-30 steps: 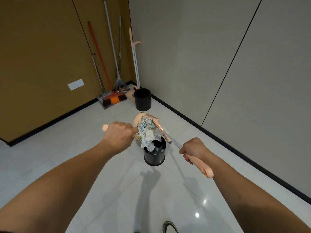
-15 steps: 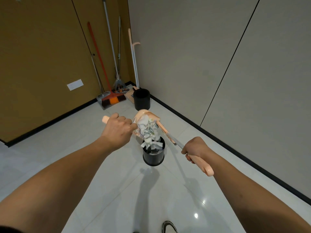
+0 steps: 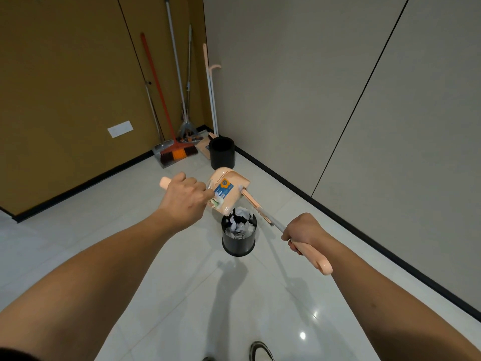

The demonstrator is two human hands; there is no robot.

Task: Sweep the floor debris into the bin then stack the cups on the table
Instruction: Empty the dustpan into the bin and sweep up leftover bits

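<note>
My left hand (image 3: 185, 199) grips the peach handle of a dustpan (image 3: 229, 194), which is tilted above a small black bin (image 3: 239, 243) on the floor. The pan is nearly empty; a scrap of paper clings near its lower edge. Crumpled white paper debris (image 3: 240, 224) fills the bin to its top. My right hand (image 3: 303, 234) grips the peach handle of a small broom (image 3: 256, 204), whose head rests against the pan's right side over the bin. No cups or table are in view.
A second black bin (image 3: 222, 152) stands in the far corner beside a red broom (image 3: 177, 152), a grey dustpan, mops and a peach long-handled tool leaning on the walls. White tiled floor (image 3: 104, 230) spreads around. My shoe tip (image 3: 260, 354) shows at the bottom.
The paper debris that filled the dustpan has slid down into the black bin, leaving the pan's inside and its blue label showing. Both hands stayed roughly where they were.
</note>
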